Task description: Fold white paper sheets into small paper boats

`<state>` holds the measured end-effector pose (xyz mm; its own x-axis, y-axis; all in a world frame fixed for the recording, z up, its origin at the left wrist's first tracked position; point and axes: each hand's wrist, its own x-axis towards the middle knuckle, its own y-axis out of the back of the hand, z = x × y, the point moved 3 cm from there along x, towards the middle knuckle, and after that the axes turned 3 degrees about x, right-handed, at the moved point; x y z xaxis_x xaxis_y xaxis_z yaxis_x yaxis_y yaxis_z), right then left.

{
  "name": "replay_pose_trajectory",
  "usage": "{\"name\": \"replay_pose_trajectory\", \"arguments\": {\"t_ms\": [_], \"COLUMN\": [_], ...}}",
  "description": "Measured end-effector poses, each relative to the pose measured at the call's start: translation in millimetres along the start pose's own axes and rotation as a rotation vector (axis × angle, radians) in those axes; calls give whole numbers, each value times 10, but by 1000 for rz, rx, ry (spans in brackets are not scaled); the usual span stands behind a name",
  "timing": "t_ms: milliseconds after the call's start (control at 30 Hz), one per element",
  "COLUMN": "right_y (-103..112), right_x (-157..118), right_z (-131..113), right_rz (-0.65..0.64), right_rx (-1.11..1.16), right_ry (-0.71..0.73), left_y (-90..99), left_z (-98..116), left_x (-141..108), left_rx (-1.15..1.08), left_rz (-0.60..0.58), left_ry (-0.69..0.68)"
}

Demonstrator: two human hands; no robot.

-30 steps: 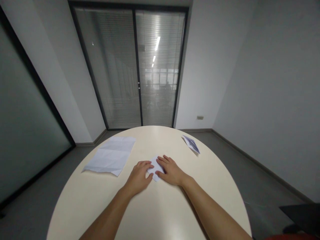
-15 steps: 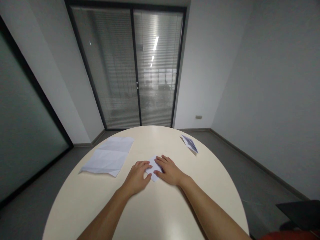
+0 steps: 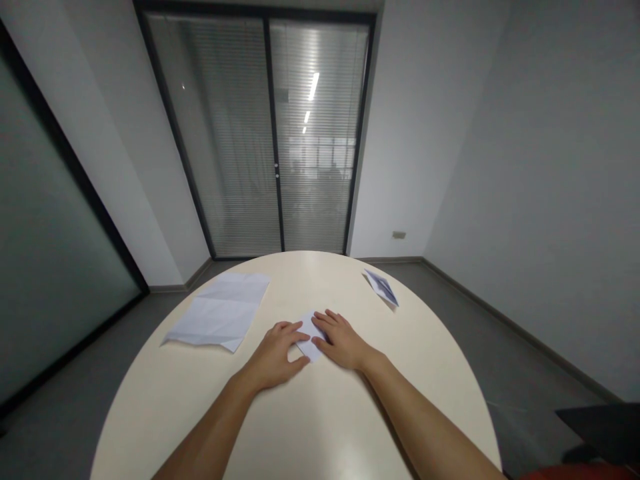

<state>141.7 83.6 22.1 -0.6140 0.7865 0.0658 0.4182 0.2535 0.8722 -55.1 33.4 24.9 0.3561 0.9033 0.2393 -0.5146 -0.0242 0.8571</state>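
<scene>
A small folded piece of white paper [image 3: 309, 337] lies on the round cream table [image 3: 320, 413], a little beyond its middle. My left hand [image 3: 277, 354] rests palm down on the paper's left side, fingers pressing on it. My right hand [image 3: 341, 341] lies flat over the right side, fingers spread and pointing left. Most of the paper is hidden under the two hands; only a narrow white strip shows between them.
A larger creased white sheet [image 3: 220, 310] lies flat at the table's far left. A small folded paper shape [image 3: 382, 287] sits near the far right edge. Beyond the table are glass doors with blinds, grey floor, and a dark object [image 3: 600, 427] at lower right.
My left hand's fingers have slid a little to the right over the paper, covering more of it. The right hand stays nearly in place.
</scene>
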Motion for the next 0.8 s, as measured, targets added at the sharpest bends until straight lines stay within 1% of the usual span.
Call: {"name": "replay_pose_trajectory", "arguments": {"t_ms": [233, 467, 800], "right_y": [21, 11, 13], "right_x": [3, 7, -2], "right_z": [-21, 25, 40], "right_rz": [-9, 8, -5], "right_rx": [-4, -12, -18], "right_ry": [-5, 11, 0], "left_y": [-20, -41, -74], "left_z": [-31, -24, -14], "left_x": [19, 44, 83], "left_rx": [-4, -3, -11], "left_rz": [-10, 17, 27], "left_ry": [-5, -8, 19]}}
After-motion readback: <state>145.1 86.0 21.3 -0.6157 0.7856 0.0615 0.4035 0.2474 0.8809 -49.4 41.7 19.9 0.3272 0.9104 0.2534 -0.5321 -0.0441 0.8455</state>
